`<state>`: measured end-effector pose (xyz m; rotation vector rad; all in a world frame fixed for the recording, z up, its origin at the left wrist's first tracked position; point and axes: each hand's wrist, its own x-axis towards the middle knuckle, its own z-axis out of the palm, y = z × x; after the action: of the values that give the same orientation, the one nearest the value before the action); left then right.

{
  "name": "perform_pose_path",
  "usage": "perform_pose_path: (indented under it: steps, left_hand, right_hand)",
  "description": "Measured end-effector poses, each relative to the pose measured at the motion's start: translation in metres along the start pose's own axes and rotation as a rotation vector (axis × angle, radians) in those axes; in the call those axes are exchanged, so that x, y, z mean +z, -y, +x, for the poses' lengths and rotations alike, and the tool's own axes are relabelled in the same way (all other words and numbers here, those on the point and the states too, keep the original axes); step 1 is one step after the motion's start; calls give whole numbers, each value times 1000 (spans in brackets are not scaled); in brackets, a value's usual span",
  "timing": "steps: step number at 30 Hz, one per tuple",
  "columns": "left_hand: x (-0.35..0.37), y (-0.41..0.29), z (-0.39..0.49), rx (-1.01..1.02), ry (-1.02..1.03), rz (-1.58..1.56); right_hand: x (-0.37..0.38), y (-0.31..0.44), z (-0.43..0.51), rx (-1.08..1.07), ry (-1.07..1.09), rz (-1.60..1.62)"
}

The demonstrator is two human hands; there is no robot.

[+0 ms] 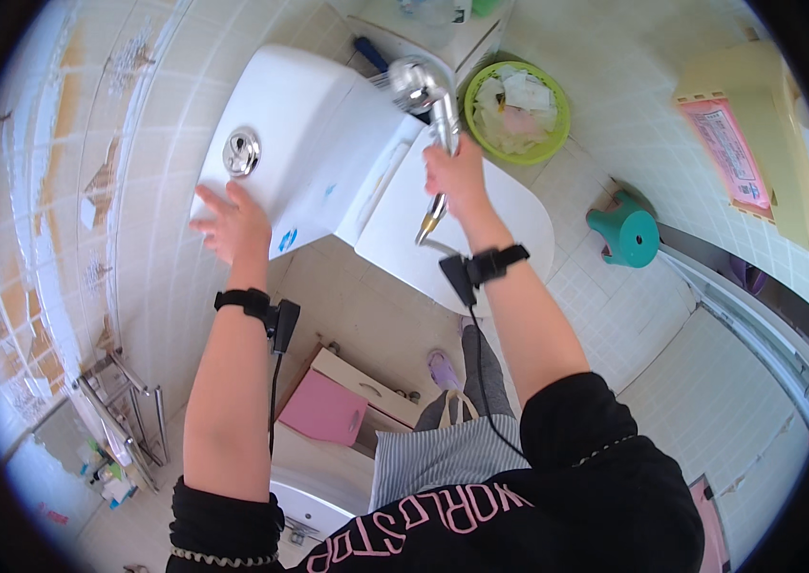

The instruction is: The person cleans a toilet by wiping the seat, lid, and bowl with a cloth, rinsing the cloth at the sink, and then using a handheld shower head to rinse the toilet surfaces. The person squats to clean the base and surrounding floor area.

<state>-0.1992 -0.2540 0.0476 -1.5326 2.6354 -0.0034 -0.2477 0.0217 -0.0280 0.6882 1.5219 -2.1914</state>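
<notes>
A chrome hand shower (443,118) is gripped by its handle in my right hand (463,175). Its round head is over the gap behind the toilet, and the hose end hangs below my fist, above the closed white toilet lid (512,222). My left hand (238,228) has its fingers spread at the near end of the white toilet tank (297,93); whether it touches the surface I cannot tell. Just beyond those fingertips sits the round chrome flush button (241,152). Black straps with small cabled devices circle both wrists.
A lime-green waste basket (568,118) full of used paper stands beside the toilet. To the right is a teal stool (635,233). Behind the tank, a blue-handled brush (370,54) leans in the corner. A vanity with a pink door (322,408) lies below left.
</notes>
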Motion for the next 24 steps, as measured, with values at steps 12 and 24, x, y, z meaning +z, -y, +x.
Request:
perform_pose_path:
  steps: [12,24]
  left_hand:
    - [-2,21,12,99,79,-157]
    - [56,164,15,-240,1264,-1717]
  right_hand:
    - [44,-87,-85,-145,4,-198]
    - [65,-121,-143,-591,-32,-852]
